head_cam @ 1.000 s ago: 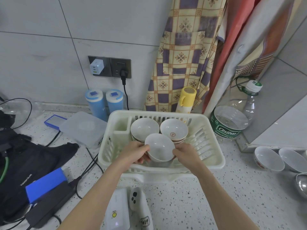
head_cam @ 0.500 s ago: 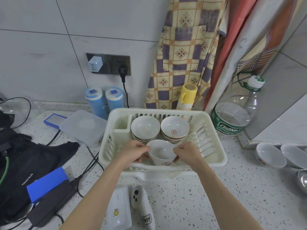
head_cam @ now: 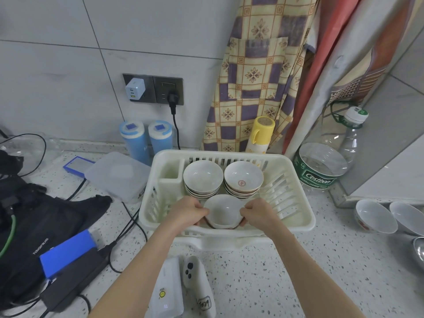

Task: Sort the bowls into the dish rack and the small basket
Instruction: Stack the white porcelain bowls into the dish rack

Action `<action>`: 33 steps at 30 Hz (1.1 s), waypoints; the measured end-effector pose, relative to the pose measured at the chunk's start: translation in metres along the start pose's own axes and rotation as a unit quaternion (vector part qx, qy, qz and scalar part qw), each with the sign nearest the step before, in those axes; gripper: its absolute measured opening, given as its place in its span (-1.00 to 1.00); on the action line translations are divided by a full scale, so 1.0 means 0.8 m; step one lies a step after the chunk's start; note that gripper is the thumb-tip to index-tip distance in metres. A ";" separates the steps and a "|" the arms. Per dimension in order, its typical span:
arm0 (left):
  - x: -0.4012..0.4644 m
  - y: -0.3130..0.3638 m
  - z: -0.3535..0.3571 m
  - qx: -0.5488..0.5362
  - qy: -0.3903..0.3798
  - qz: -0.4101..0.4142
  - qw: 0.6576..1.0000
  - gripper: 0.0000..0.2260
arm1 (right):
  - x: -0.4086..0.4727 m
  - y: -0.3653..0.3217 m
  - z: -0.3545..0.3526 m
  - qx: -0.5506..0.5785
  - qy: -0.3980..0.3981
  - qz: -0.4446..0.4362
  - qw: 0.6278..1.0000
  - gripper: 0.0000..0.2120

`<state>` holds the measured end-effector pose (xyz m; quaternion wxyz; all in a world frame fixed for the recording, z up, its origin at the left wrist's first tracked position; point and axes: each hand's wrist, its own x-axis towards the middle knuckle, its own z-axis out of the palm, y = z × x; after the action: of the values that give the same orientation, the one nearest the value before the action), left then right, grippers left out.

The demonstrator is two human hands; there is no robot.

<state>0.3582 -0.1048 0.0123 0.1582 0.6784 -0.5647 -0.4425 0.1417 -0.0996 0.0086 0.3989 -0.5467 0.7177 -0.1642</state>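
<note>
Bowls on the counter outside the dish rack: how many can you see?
2 white bowls: one right of the dish rack, another beside it at the frame edge. More may lie out of view.

A cream-white slatted plastic dish rack (head_cam: 296,216) sits on the speckled counter. At its back stand two stacks of white ceramic bowls, all upright: the left stack (head_cam: 203,177) plain inside, the right stack (head_cam: 243,179) topped by a bowl with a red emblem at its bottom. In front of them, low in the rack, a single white bowl (head_cam: 223,211) is upright, gripped at its rim on both sides. Two more white bowls (head_cam: 376,216) (one showing red marks on its outer wall) rest tilted on the counter, well apart to the right of the rack.
</note>
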 end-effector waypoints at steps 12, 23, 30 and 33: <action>0.006 0.000 0.004 0.032 -0.037 -0.013 0.999 -0.78 | -0.005 -0.005 -0.001 -0.023 -0.005 0.014 1.000 -0.68; 0.009 -0.002 0.006 0.037 -0.027 -0.008 0.999 -0.79 | -0.002 -0.001 0.002 -0.060 0.004 0.035 0.998 -0.97; 0.009 0.002 0.007 0.090 -0.028 -0.007 0.996 -0.80 | -0.003 -0.001 0.004 -0.145 0.030 0.042 0.988 -0.79; 0.011 0.004 0.008 0.121 -0.045 -0.012 0.992 -0.85 | 0.002 -0.001 0.001 -0.129 -0.016 0.046 0.990 -0.77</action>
<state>0.3512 -0.1115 0.0073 0.0444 0.6787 -0.6123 -0.4030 0.1426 -0.1009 0.0077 0.3432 -0.5628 0.7507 -0.0427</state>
